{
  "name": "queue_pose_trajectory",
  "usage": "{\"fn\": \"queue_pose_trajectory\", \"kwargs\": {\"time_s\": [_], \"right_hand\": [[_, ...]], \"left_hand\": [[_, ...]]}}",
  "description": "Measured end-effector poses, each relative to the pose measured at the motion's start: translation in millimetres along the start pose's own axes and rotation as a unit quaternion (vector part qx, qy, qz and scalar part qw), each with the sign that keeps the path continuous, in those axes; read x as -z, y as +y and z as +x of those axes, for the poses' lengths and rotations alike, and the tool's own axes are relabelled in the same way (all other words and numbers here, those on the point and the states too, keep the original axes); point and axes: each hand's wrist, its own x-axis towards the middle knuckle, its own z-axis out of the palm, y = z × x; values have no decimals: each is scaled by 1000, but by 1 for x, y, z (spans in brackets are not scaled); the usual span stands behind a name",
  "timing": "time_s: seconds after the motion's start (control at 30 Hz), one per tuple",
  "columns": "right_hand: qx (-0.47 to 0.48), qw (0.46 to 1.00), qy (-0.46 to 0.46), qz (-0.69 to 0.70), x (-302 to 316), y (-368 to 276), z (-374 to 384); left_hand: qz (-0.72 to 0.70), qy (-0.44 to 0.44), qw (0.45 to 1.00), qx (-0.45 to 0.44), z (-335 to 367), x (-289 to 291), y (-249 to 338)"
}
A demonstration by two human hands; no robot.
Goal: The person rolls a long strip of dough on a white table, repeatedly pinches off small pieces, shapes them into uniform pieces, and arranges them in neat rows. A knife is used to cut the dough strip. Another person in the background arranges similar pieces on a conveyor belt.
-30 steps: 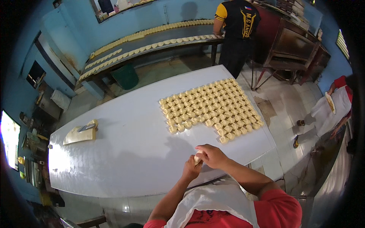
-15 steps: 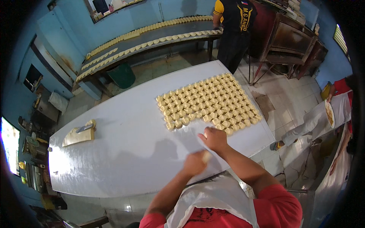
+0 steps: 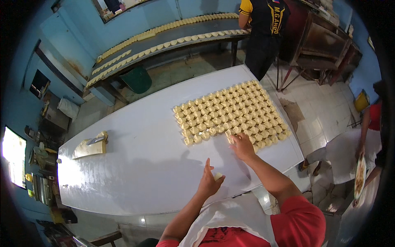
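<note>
Rows of pale dough pieces (image 3: 230,111) cover the right part of a white table. My right hand (image 3: 243,147) reaches to the near edge of these rows, fingers bent over a dough piece (image 3: 231,140) there. Nearer to me, my left hand (image 3: 209,183) is raised above the table with its fingers pointing up. It holds a small dough piece (image 3: 217,176) by the thumb and palm. Far to the left lies a larger slab of dough (image 3: 88,150) with a metal scraper (image 3: 96,140) on top of it.
The white table (image 3: 135,173) stretches away to the left. Behind it, a long dark table (image 3: 164,37) carries lines of dough pieces, with a green bin (image 3: 138,80) beneath. One person (image 3: 263,37) stands at the far side; another (image 3: 366,140) holds a plate (image 3: 360,175) at the right.
My right hand has moved forward to the dough rows, its fingers now at a piece there. My left hand has turned fingers-up, still with dough. The person at the right has moved with the plate.
</note>
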Motion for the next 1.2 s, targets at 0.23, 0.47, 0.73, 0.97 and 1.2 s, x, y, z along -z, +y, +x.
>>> {"fn": "queue_pose_trajectory", "kwargs": {"time_s": [0.23, 0.47, 0.73, 0.97, 1.2], "right_hand": [[28, 921, -255, 295, 6, -64, -81], [158, 976, 96, 115, 25, -106, -96], [136, 985, 95, 49, 53, -114, -94], [-9, 990, 56, -128, 11, -29, -66], [7, 988, -14, -152, -3, 1, -28]], "left_hand": [[128, 14, 979, -160, 3, -25, -39], [75, 4, 994, -75, -6, -18, -14], [111, 6, 989, -95, -13, -2, 39], [-23, -100, 885, -454, -58, 4, 96], [36, -123, 990, -55, -27, 21, 62]]}}
